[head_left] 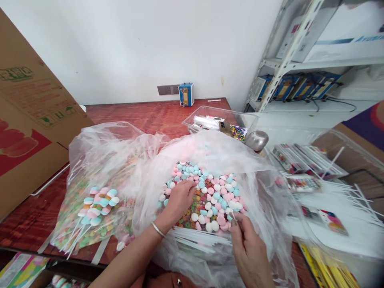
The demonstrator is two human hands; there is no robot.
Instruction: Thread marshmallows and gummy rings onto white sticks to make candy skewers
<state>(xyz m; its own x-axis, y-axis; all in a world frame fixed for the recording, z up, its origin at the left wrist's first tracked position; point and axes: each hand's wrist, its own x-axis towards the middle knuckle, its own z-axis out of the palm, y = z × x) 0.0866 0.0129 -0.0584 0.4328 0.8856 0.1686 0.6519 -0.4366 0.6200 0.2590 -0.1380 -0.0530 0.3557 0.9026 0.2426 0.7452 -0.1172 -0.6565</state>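
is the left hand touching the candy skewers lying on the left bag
Apart. The head view shows the left hand over the loose candies, with translucent plastic between it and the candy skewers.

Probably a sweets workshop: loose marshmallows (221,220), sticks (201,239), metal shelving (286,66).

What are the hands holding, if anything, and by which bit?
The right hand pinches what looks like a white stick near its visible end. The left hand is at the marshmallows; any hold is hidden.
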